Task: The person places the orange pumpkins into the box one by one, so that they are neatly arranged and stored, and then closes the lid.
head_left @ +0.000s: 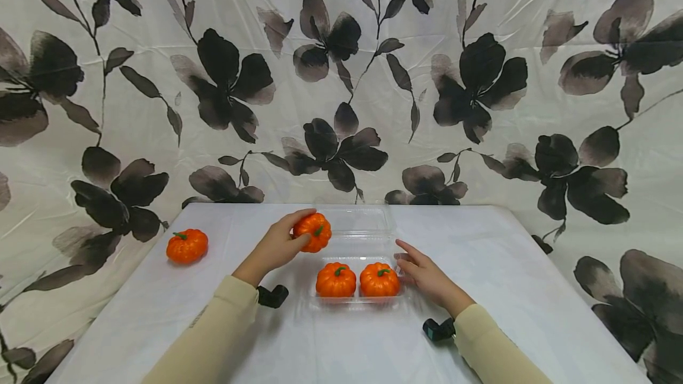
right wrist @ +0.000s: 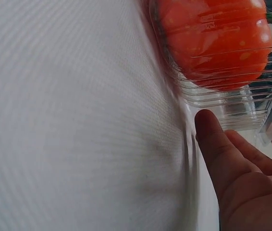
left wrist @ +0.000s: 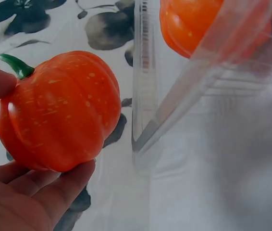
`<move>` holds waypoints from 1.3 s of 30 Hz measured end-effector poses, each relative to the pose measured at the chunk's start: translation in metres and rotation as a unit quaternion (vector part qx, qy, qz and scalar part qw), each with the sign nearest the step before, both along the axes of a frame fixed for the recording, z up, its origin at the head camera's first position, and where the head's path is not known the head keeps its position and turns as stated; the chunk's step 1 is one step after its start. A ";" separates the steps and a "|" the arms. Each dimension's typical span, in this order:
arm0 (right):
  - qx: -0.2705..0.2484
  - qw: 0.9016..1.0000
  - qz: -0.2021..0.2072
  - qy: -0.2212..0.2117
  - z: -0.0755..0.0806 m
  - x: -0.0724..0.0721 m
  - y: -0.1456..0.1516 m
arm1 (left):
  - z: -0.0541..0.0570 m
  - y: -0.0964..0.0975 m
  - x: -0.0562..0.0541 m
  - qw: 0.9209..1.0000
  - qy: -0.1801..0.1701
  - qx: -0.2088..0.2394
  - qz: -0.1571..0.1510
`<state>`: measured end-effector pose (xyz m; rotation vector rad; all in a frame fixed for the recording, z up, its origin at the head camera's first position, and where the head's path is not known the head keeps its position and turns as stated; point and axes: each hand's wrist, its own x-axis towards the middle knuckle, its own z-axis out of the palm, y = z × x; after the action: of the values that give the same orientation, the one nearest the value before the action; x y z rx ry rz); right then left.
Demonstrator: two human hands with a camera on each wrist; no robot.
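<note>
My left hand (head_left: 274, 248) holds a small orange toy pumpkin (head_left: 316, 236) with a green stem, above the table and left of the raised lid. In the left wrist view, thumb and fingers stand around this pumpkin (left wrist: 61, 110). A clear plastic clamshell box (head_left: 356, 300) sits in front of me, its lid (head_left: 354, 221) tipped back. Two more pumpkins, a left one (head_left: 335, 281) and a right one (head_left: 379, 281), lie side by side in its base. With fingers extended, my right hand (head_left: 429, 277) is at the box's right side; in the right wrist view its fingertips are close by the ribbed wall (right wrist: 232, 101).
Another orange pumpkin (head_left: 187, 246) stands on the far left of the white-covered table (head_left: 512, 313). Behind the table's back edge hangs a cloth (head_left: 395, 93) with a dark flower print. Both wrists wear small black cameras.
</note>
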<state>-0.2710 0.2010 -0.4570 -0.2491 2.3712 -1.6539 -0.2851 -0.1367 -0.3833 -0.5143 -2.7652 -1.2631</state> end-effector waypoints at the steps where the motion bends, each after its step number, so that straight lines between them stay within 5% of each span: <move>1: -0.001 1.000 0.000 0.000 0.000 0.000 0.000 | -0.001 0.001 -0.001 1.000 0.001 0.001 -0.003; 29: -0.007 1.000 0.001 -0.002 0.000 0.000 0.001 | -0.001 0.039 -0.009 0.998 -0.021 -0.037 -0.035; 39: -0.010 1.000 -0.002 -0.002 -0.004 -0.002 0.001 | 0.000 0.052 -0.012 0.996 -0.019 -0.061 -0.070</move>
<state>-0.2734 0.2019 -0.4606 -0.2460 2.3552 -1.6779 -0.2968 -0.0848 -0.3836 -0.7106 -2.8977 -1.1448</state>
